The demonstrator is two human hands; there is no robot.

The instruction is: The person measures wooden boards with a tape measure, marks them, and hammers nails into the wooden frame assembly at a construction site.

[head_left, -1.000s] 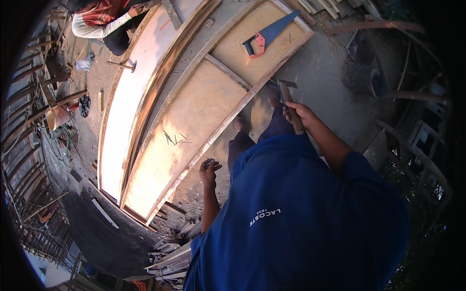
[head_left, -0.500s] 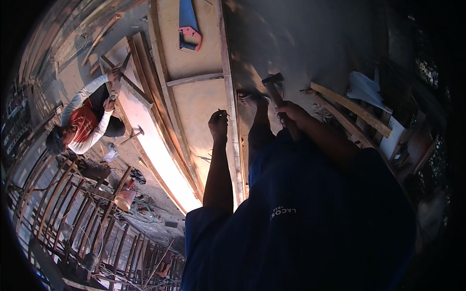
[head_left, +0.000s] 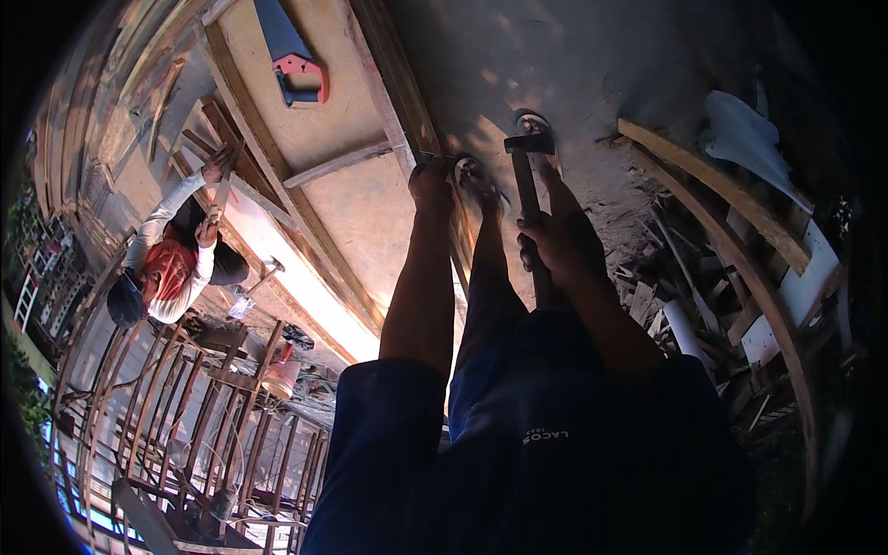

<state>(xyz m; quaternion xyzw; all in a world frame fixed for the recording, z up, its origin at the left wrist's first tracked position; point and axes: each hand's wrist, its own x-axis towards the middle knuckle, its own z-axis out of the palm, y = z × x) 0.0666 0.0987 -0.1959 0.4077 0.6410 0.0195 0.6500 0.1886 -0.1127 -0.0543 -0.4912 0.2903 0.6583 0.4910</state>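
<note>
My right hand (head_left: 553, 248) is wrapped round the handle of a hammer (head_left: 525, 185), which points away from me with its dark head raised. My left hand (head_left: 432, 188) is closed at the right-hand edge of a wooden frame (head_left: 387, 97). Its fingertips pinch a thin nail, largely hidden by the fingers and shadow. The frame is backed by a tan panel (head_left: 347, 213), and a short crosspiece (head_left: 338, 164) spans it to the left of that hand. Farther off, a handsaw (head_left: 294, 65) with a blue blade and a red and black handle lies on the panel.
At left a co-worker (head_left: 171, 268) bends over boards, both hands on a saw. Another hammer (head_left: 268, 276) lies nearby. A pink bucket (head_left: 280, 377) stands by wooden racks (head_left: 199, 416). Long planks (head_left: 712, 190) and scrap wood pile up at right. My feet (head_left: 476, 185) are beside the frame.
My left hand has moved right and farther away, onto the frame's edge. The hammer in my right hand stands more upright. The whole view has shifted and turned.
</note>
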